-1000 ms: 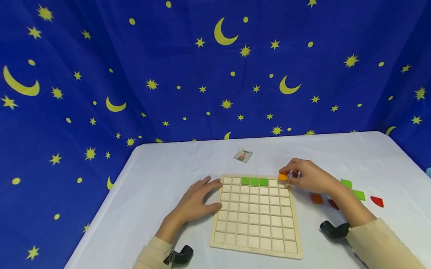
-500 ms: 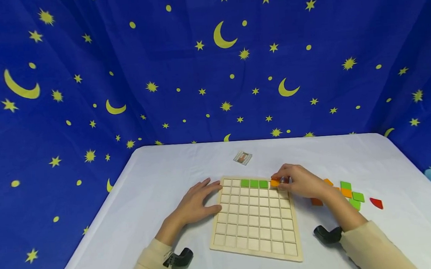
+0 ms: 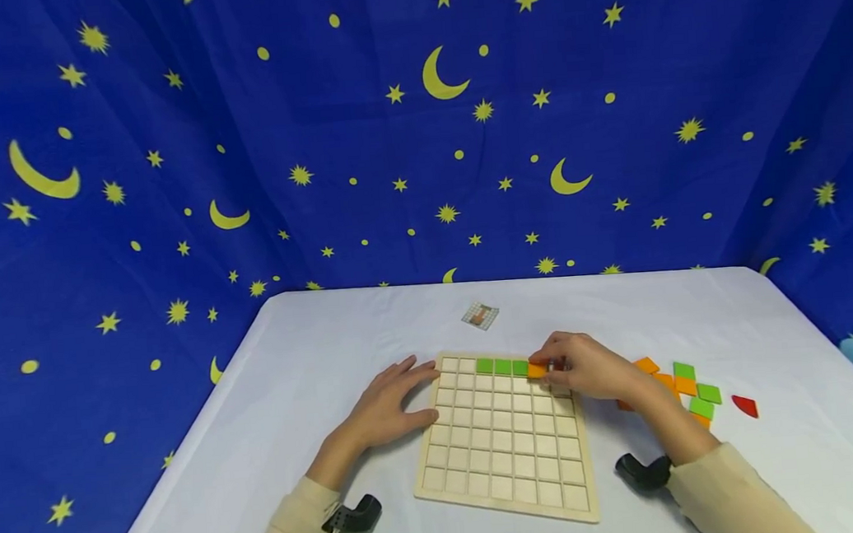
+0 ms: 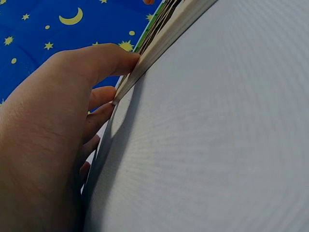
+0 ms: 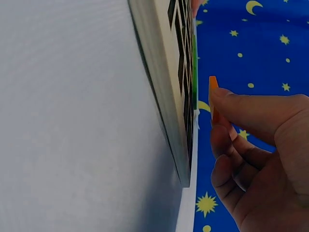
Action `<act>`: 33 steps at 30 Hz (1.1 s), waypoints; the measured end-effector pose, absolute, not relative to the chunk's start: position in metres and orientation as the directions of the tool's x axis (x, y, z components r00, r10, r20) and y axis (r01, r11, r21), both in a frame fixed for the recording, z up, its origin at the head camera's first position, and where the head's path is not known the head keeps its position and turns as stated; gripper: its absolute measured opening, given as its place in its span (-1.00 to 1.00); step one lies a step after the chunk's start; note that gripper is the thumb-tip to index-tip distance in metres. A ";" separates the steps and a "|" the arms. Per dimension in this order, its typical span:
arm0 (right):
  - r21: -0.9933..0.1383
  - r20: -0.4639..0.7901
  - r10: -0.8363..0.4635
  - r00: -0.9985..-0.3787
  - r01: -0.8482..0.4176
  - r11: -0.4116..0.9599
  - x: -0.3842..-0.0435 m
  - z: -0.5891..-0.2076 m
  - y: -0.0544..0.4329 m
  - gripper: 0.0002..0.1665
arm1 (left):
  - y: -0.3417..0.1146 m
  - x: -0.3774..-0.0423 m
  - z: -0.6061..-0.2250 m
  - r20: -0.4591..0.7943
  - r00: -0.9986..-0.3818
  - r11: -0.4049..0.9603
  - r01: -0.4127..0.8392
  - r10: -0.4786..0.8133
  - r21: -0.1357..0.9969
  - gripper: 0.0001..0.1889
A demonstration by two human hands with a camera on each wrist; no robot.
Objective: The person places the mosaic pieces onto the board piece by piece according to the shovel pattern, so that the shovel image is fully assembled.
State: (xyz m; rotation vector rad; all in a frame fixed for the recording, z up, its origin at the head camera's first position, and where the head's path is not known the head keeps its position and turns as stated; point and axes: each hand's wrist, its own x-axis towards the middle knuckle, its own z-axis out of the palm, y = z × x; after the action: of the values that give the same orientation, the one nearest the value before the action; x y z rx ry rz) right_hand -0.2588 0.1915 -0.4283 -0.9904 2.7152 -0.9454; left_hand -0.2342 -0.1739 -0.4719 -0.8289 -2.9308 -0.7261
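A wooden grid board point(image 3: 501, 443) lies on the white table, with three green square tiles point(image 3: 503, 367) side by side in its far row. My right hand point(image 3: 585, 365) pinches an orange tile point(image 3: 537, 370) between thumb and fingers, just right of the green ones. In the right wrist view that orange tile point(image 5: 213, 96) is seen edge-on, a little apart from the board point(image 5: 166, 87). My left hand point(image 3: 384, 403) rests at the board's left edge, thumb and fingertips touching it. The left wrist view shows this hand point(image 4: 63, 106) with its thumb on the wooden rim point(image 4: 159, 53).
Right of the board lies a loose group of orange and green tiles point(image 3: 686, 386), partly behind my right forearm. A red quarter-round tile point(image 3: 745, 406) lies further right. Beyond the board is a small printed card point(image 3: 480, 316). A blue star-patterned curtain point(image 3: 417, 135) encloses the table.
My right hand has carried the orange tile left along the far row, from near the right corner to beside the green tiles. The left hand has stayed at the board's edge.
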 end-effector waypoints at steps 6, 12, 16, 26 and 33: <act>-0.580 0.111 -0.624 -0.774 -0.560 0.592 -0.260 -0.428 0.184 -0.63 | -0.174 -0.234 -0.473 0.131 -0.865 0.759 0.490 0.484 0.429 -0.31; -0.557 0.134 -0.648 -0.750 -0.598 0.576 -0.260 -0.426 0.176 -0.64 | -0.174 -0.234 -0.474 0.126 -0.862 0.757 0.494 0.491 0.427 -0.31; -0.549 0.156 -0.668 -0.727 -0.627 0.554 -0.262 -0.424 0.169 -0.64 | -0.174 -0.235 -0.474 0.127 -0.863 0.759 0.493 0.489 0.425 -0.31; -0.550 0.101 -0.706 -0.701 -0.631 0.548 -0.267 -0.428 0.155 -0.66 | -0.175 -0.235 -0.475 0.131 -0.864 0.758 0.492 0.487 0.429 -0.30; -0.530 0.100 -0.722 -0.685 -0.651 0.544 -0.268 -0.426 0.146 -0.70 | -0.175 -0.235 -0.474 0.139 -0.863 0.757 0.494 0.485 0.427 -0.32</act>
State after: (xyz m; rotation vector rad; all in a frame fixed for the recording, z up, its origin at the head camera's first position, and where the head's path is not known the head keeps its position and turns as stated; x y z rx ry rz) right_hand -0.2680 0.1465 -0.4259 -1.1821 2.6443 -0.8245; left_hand -0.2349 -0.1746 -0.4742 -0.8160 -2.9266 -0.7190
